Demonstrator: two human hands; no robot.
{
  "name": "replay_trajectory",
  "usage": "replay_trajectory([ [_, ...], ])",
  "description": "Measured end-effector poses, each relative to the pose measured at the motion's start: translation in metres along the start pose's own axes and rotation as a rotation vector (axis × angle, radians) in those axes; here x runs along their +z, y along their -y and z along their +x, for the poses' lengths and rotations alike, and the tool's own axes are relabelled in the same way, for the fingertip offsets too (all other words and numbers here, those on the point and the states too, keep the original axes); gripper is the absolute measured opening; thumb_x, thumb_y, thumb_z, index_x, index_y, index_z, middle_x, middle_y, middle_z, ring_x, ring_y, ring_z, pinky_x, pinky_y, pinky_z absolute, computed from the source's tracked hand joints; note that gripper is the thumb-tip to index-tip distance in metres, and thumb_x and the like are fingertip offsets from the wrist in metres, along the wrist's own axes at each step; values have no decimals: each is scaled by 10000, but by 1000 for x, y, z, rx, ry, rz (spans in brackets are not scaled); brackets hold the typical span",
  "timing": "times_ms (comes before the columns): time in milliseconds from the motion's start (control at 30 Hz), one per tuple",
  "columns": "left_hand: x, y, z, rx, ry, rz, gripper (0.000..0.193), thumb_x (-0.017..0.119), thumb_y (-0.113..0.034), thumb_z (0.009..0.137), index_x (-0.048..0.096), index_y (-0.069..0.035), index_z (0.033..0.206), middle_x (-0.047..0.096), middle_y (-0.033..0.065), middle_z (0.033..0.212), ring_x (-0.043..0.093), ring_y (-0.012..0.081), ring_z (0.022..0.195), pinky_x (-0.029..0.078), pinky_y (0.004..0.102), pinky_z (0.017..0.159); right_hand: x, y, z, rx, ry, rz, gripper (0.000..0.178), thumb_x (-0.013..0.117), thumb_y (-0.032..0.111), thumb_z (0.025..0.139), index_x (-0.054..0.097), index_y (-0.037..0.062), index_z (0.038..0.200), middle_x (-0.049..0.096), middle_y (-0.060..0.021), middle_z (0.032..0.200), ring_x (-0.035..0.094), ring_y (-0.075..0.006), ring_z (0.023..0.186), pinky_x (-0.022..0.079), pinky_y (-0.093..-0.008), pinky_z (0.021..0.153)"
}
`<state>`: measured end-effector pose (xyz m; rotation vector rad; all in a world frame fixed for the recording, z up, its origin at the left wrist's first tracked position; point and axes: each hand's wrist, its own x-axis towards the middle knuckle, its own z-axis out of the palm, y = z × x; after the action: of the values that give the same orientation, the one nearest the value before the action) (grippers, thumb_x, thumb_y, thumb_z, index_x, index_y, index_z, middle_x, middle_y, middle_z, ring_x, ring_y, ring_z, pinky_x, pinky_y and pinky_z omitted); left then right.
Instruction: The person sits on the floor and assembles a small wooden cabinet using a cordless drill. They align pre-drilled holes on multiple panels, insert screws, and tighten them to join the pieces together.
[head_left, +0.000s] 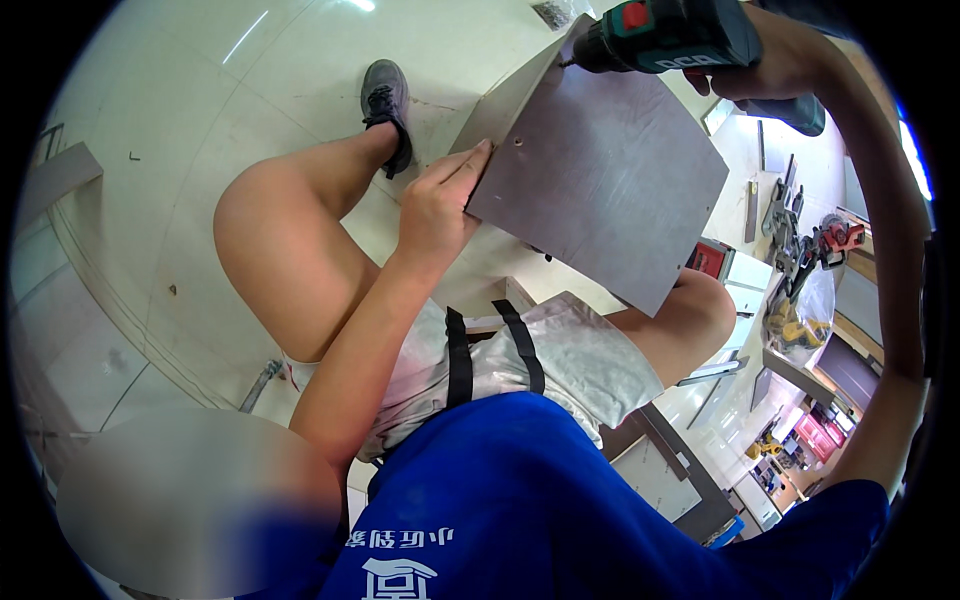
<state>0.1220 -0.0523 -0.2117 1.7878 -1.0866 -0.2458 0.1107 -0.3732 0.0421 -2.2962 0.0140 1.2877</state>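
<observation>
A grey-brown wooden panel point(600, 180) rests tilted over my right knee, joined at its far edge to a second board point(505, 95) that stands against it. My left hand point(440, 205) grips the panel's left edge, fingers on top near a small hole. My right hand point(775, 65) holds a dark green cordless drill point(670, 35) with a red switch. The drill's bit touches the panel's top corner, where the two boards meet.
I sit above a pale tiled floor point(200, 120), my left foot in a dark shoe point(385, 105). Hand tools and clamps point(800, 235) lie on the right, with a clear bag of yellow parts point(795, 320), more boards point(665, 470) and small boxes below.
</observation>
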Motion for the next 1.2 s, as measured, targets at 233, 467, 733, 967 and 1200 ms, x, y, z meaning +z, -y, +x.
replay_trajectory([
  [233,-1,0,0,12,-3,10,544,750,13,690,659,2,1226,710,131,1104,692,298,978,575,363,816,2,1,2,78,4,13,177,670,33,803,652,-11,973,671,-90,806,662,-167,705,543,-317,639],
  [467,1,1,0,23,-10,8,562,745,34,676,659,-1,1230,712,128,1100,695,293,971,578,357,805,1,-6,2,-25,1,-11,171,662,26,798,654,-9,965,674,-92,798,662,-169,703,542,-317,632],
  [733,-1,0,0,-9,-11,7,563,721,67,669,668,-14,1223,714,128,1105,699,300,963,578,359,807,-1,-3,7,58,5,56,147,659,31,795,642,-3,937,655,-77,786,651,-164,687,536,-318,628],
  [967,2,2,0,-7,-17,2,562,726,58,670,670,-18,1223,716,125,1104,699,299,964,577,360,802,1,-4,3,71,0,63,152,657,35,805,643,-3,952,662,-83,812,648,-162,685,537,-318,630],
  [1200,1,5,-3,28,-32,2,590,755,30,683,648,-13,1262,710,151,1074,699,294,906,569,339,775,4,-5,8,127,-56,-17,287,675,89,774,656,40,1056,690,-104,879,681,-200,768,572,-347,671],
])
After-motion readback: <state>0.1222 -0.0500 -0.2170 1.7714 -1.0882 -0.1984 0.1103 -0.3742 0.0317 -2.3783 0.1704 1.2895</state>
